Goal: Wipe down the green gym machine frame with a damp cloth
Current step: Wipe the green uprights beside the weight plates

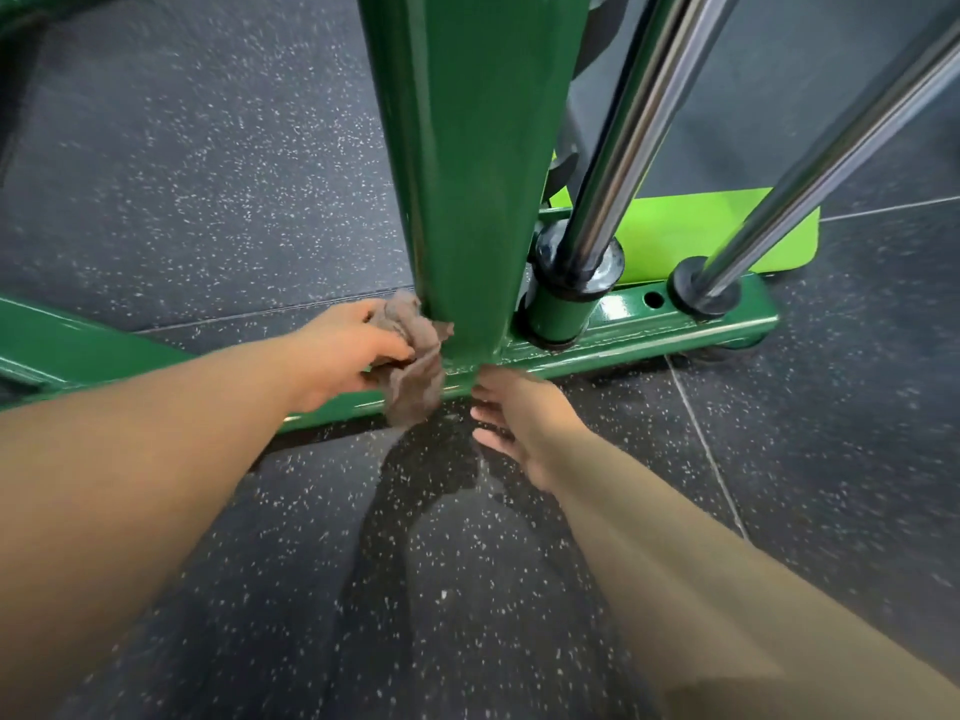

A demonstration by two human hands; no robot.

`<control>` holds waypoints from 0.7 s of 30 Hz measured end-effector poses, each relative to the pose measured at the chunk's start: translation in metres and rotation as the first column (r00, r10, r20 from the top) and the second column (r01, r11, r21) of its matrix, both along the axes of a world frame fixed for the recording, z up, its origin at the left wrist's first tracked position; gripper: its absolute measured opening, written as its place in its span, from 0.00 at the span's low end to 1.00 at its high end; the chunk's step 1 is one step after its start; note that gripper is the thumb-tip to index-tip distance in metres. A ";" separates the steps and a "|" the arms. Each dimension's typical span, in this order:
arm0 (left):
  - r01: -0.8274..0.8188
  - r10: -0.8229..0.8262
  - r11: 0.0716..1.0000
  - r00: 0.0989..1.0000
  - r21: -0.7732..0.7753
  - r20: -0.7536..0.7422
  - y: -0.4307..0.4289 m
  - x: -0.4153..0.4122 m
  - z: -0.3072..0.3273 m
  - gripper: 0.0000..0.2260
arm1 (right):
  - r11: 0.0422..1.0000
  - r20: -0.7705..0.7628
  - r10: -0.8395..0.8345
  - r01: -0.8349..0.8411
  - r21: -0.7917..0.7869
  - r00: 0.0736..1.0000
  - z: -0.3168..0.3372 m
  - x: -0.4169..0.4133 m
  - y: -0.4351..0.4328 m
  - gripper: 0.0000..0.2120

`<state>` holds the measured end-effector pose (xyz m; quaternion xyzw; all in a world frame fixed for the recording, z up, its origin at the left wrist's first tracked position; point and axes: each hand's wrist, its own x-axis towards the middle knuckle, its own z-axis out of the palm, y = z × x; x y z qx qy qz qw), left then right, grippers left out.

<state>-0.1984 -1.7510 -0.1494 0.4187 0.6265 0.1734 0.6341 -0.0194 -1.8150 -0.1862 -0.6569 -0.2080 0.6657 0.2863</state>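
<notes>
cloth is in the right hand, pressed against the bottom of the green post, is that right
Not quite. The head view shows the cloth in the left hand, not the right, pressed against the bottom of the green post. The right hand holds nothing.

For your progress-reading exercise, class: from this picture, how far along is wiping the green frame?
Done: unclear; the green upright post looks glossy, but nothing proves wiping. In hand: the left hand holds the brown cloth against the post's foot; the right hand is open beside it. Left: probably the base rail.
</notes>
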 end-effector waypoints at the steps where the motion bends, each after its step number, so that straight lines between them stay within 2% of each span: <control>1: -0.012 0.016 0.998 0.998 -0.059 0.060 -0.012 0.005 0.026 0.16 | 1.000 -0.055 -0.025 0.026 0.000 0.998 0.024 0.003 -0.006 0.11; 5: 0.055 0.000 0.978 0.965 -0.201 0.264 -0.059 0.023 0.119 0.07 | 0.996 -0.221 -0.090 0.090 -0.013 0.971 0.127 0.010 -0.028 0.14; 8: 0.017 0.059 0.973 0.944 -0.228 0.324 -0.082 0.028 0.202 0.12 | 0.996 -0.234 -0.089 0.093 0.003 0.968 0.209 0.017 -0.046 0.22; 12: 0.034 0.040 0.979 0.936 -0.203 0.350 -0.096 0.013 0.324 0.15 | 0.999 -0.226 -0.038 0.043 0.018 0.973 0.334 0.002 -0.058 0.22; 15: 0.015 0.067 0.978 0.923 -0.208 0.379 -0.098 -0.004 0.411 0.25 | 0.990 -0.258 -0.096 0.118 0.075 0.961 0.425 -0.016 -0.061 0.23; 17: -0.023 0.074 0.989 0.934 -0.147 0.350 -0.104 -0.013 0.459 0.26 | 0.977 -0.271 -0.104 0.149 0.150 0.957 0.478 -0.025 -0.066 0.26; 19: -0.062 0.070 0.997 0.964 -0.039 0.255 -0.109 -0.020 0.506 0.31 | 0.964 -0.264 -0.063 0.127 0.233 0.963 0.535 -0.029 -0.073 0.24; 21: -0.104 0.087 0.990 0.984 0.098 0.156 -0.117 -0.026 0.556 0.32 | 0.946 -0.275 -0.037 0.122 0.301 0.961 0.593 -0.032 -0.084 0.26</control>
